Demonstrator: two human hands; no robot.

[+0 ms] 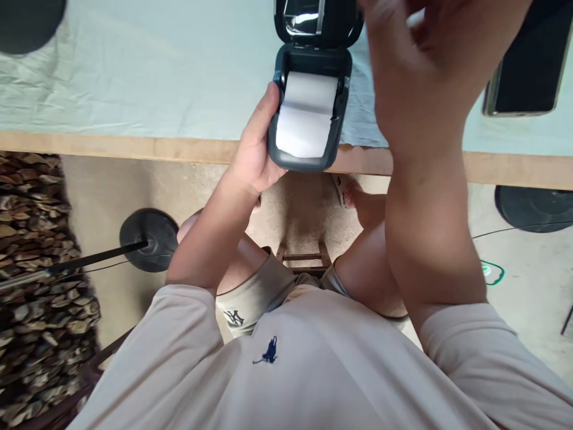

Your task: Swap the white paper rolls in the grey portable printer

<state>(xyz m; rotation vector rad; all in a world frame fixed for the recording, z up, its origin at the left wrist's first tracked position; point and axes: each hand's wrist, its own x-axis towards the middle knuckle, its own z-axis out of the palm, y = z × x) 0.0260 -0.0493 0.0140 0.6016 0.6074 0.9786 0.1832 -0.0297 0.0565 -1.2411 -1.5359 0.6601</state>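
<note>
Pale blue cloth (179, 71) covers a table (156, 149) with a bare wooden front edge, and that edge passes behind a small dark printer (299, 164). On the floor to the left of the printer, beyond a round black stand base (147, 233) with a pole (102, 257), lies a heap of split firewood (31, 251).

Gripped at its left side by the left hand (262, 143), thumb along the casing, the printer sits partly over the table edge; whether it rests on anything else, I cannot tell. Its lid (333, 24) stands open at the far end, and a white paper roll (308, 113) lies inside, the loose end spread toward the near rim.

To the right of the printer is the right hand (430, 60), blurred and apart from the left, fingers close by the lid. I cannot tell whether it touches the lid or holds anything. Farther right of the printer, a phone (528, 65) lies on the cloth, dark screen up. Below the printer, wooden stool rungs (307, 258) show between the person's legs.
</note>
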